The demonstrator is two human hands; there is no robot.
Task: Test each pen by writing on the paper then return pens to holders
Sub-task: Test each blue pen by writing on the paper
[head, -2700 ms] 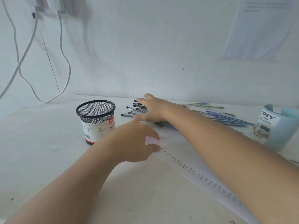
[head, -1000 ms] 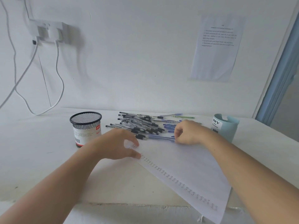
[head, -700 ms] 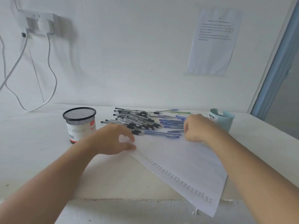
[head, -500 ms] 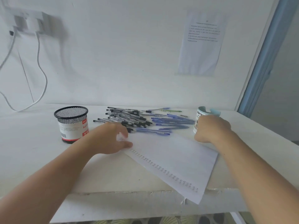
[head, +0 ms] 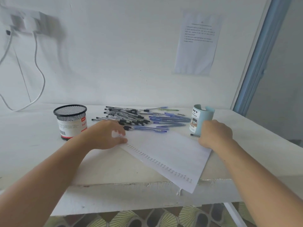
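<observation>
Pens (head: 126, 117), head view: one loose heap lies on the table (head: 32, 145) between the two holders, dark-capped ones to the left and blue ones (head: 167, 119) to the right, many crossed over each other. Judged light, stiff and slim, with smooth barrels likely to roll; best taken one at a time by mid-barrel from the heap's near edge, so neighbours are not dragged along. The paper (head: 168, 154) lies skewed just in front of the heap, its near corner hanging over the table edge; it is thin and apt to slide unless pinned. The left hand (head: 105, 136) pinches the paper's far-left corner between thumb and curled fingers. The right hand (head: 214, 136) rests on the far-right corner, fingers curled under, apparently around a black pen (head: 195, 135) whose end pokes out beside the blue holder (head: 202, 118). Both holders appear to hold no pens. Writing: "DIY" reads on the blue holder's label, with smaller print below unclear. The mesh holder (head: 70, 122) carries a white wrapper with a red tag and barcode, text illegible. A row of small repeated marks runs along the paper's near-left edge. The wall notice (head: 198, 43) is unreadable.
</observation>
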